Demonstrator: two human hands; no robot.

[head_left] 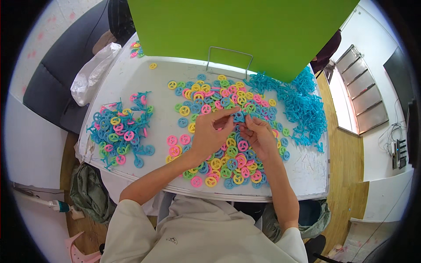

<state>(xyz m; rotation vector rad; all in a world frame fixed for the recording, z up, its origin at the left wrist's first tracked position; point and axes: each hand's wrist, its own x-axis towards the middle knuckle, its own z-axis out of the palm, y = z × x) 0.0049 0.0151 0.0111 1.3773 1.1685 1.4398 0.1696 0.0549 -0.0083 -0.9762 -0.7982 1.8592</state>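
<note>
My left hand (pixel 212 131) pinches a small blue plastic wheel (pixel 238 117) between thumb and fingertips, above the middle of the table. Close against it, my right hand (pixel 259 135) has its thumb and fingers closed at the wheel's right side. A bit of teal plastic seems to show by those fingertips, but its shape is mostly hidden. Under and around both hands spreads a loose pile of spoked wheels (pixel 232 151) in pink, yellow, green and blue. A heap of thin teal plastic pieces (pixel 302 109) lies to the right.
On the left of the white table (pixel 162 114) lies a pile of teal pieces with wheels on them (pixel 116 131). A green panel (pixel 245 30) rises at the far side, with a wire frame (pixel 229 61) before it. A white plastic bag (pixel 94 74) hangs by the left edge.
</note>
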